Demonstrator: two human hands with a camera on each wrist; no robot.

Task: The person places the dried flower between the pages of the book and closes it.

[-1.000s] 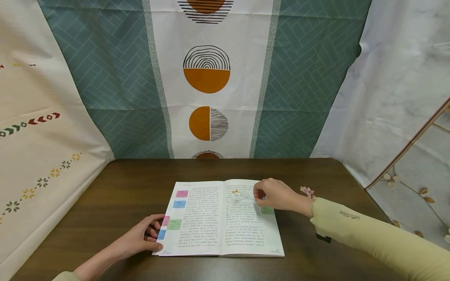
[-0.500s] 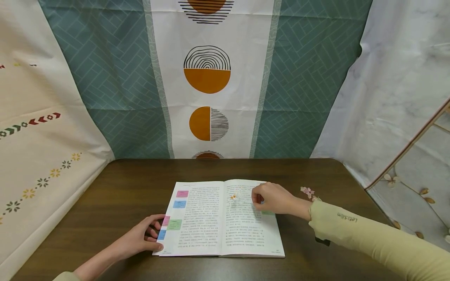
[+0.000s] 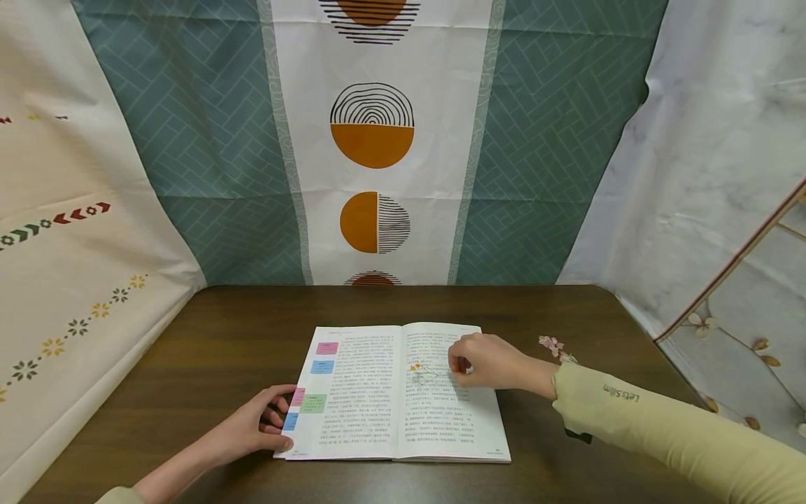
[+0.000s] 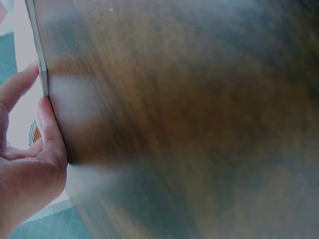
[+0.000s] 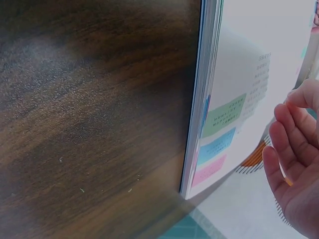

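- From my end I count one green-and-white backdrop cloth (image 3: 208,140), four round motifs showing
- One dark wooden table (image 3: 189,364)
- One open book (image 3: 359,420) lying on it, two printed pages up
- Two hands: the left hand (image 3: 257,416) grips the book's left edge, thumb on the page; the right hand (image 3: 483,360) pinches one fine-stemmed sprig (image 3: 423,372), orange-bloomed, above the right page; whether it touches paper I can't tell
- One pink flower cluster (image 3: 551,344) near the right wrist
- Five colour blocks (image 3: 327,348) by the book's left edge: two pink, two blue, one green
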